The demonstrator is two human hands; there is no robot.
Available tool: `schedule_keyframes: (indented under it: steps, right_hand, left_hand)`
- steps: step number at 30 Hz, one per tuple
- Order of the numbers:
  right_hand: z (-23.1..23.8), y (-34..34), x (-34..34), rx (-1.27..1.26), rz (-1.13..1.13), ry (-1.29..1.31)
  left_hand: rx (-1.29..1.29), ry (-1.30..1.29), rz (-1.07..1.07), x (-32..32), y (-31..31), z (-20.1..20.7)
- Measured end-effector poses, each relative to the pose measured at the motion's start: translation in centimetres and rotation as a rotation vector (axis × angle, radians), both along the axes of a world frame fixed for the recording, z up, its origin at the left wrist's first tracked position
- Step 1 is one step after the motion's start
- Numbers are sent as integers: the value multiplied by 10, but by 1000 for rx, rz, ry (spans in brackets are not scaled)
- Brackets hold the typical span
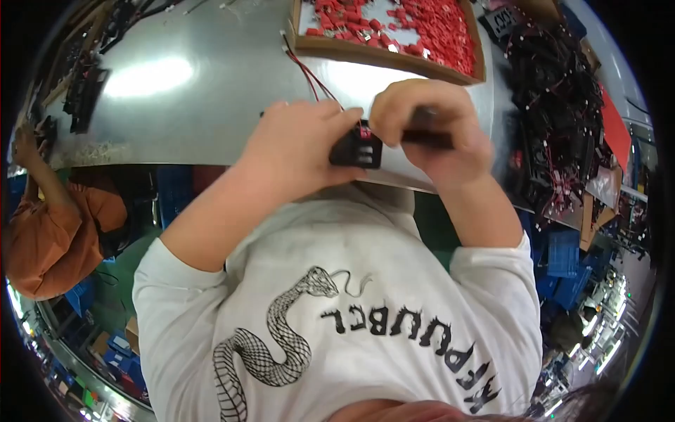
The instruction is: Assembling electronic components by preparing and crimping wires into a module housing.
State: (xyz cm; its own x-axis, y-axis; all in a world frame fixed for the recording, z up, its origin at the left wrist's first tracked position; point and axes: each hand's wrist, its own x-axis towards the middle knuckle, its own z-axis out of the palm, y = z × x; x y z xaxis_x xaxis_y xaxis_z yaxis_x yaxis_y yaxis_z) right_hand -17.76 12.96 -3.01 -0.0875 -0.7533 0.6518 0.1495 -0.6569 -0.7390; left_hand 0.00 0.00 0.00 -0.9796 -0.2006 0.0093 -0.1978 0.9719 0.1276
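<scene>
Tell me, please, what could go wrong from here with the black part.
The black part is held close to the near edge of the metal table, so it could drop if the left hand loosens. The red wires reach beside the corner of the cardboard tray, so they might snag there. The dark object in the right hand is blurred; it could perhaps slip against the part.

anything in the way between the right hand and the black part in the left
Nothing visible: the right hand is close beside the black part. The red wires lie beyond the left hand, outside that gap.
</scene>
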Motion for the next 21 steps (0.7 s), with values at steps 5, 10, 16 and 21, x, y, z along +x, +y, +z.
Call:
schedule_keyframes:
  steps: [5, 10, 16, 21]
  right_hand:
    - [15, 83, 37, 328, -29, -77]
    - [27, 99, -14, 413, -12, -137]
    - [33, 113, -19, 391, 47, 8]
    - [29, 113, -15, 474, -68, 100]
  left_hand:
    - [329, 13, 7, 34, 87, -8]
    - [352, 194, -66, -24, 97, -53]
    - [392, 137, -35, -18, 119, -49]
    - [410, 140, -11, -21, 113, -41]
